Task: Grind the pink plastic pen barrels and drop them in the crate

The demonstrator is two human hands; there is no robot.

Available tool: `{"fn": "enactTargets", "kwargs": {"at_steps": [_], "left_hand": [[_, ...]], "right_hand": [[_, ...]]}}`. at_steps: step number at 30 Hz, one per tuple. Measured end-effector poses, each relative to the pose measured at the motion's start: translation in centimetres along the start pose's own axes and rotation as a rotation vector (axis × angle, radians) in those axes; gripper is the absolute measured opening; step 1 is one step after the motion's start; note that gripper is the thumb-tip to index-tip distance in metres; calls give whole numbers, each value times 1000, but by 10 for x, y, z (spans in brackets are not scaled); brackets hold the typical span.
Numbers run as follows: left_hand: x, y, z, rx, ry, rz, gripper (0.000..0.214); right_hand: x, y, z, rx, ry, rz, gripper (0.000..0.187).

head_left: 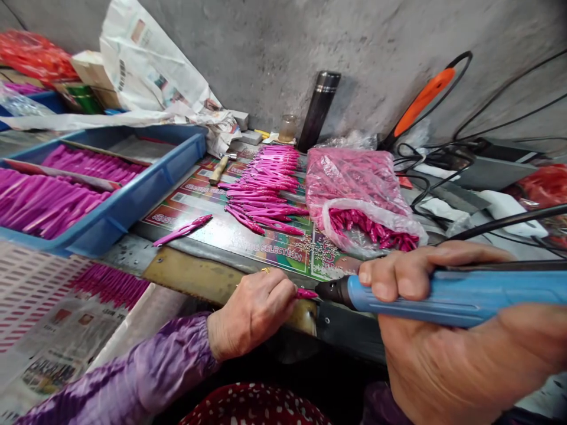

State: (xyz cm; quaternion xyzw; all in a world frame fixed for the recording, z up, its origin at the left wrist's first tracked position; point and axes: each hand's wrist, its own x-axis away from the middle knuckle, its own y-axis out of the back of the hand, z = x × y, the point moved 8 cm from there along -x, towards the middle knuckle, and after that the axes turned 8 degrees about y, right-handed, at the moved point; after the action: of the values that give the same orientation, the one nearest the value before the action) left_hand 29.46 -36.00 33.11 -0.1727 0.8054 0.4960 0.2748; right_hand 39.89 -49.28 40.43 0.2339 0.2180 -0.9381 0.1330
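Observation:
My left hand (261, 310) is closed on a slim pink plastic piece (305, 293) at the table's front edge; most of it is hidden in the fingers. In my right hand (460, 354) is a blue electric screwdriver (411, 298), its fingers wrapped round the body. The tool's black nose meets the tip of the pink piece. Beyond the hands, a row of similar pink pieces (270, 183) lies on a printed sheet (261, 245). A single pink piece (182, 230) rests nearer the left. Tiny metal bits (328, 254) are scattered on the sheet's right part.
A blue tray (155, 183) of pink pieces stands at left. A clear bag (354, 177) of darker pink parts lies behind the screwdriver. Against the wall are a black flask (319, 109) and an orange-handled tool (423, 100) with cables. Below left is a pink plastic basket (31, 301).

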Motion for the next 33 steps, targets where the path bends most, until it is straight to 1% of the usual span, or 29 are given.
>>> {"fn": "enactTargets", "kwargs": {"at_steps": [3,8,11,13,17,26,30,33], "left_hand": [[2,-1,0,-6,-5,-11,25],[3,-1,0,0,1,-20,22],[2,0,-1,7,1,-18,19],[2,1,-1,-11,-8,-35,15],[2,3,-4,-65,-42,-71,15],[5,-1,-3,-70,-61,-47,14],[6,1,-4,-75,-74,-52,17],[7,3,-6,-79,-79,-53,20]], "right_hand": [[-1,-2,0,-13,-4,-2,49],[1,-3,-1,-46,-32,-9,42],[1,-4,-2,-58,-22,-4,41],[1,-5,-2,-47,-7,3,43],[-1,-5,-2,-28,17,12,46],[-5,4,-5,-20,31,4,52],[-9,2,-10,10,13,-24,58],[-12,-1,-16,19,58,-30,58]]}}
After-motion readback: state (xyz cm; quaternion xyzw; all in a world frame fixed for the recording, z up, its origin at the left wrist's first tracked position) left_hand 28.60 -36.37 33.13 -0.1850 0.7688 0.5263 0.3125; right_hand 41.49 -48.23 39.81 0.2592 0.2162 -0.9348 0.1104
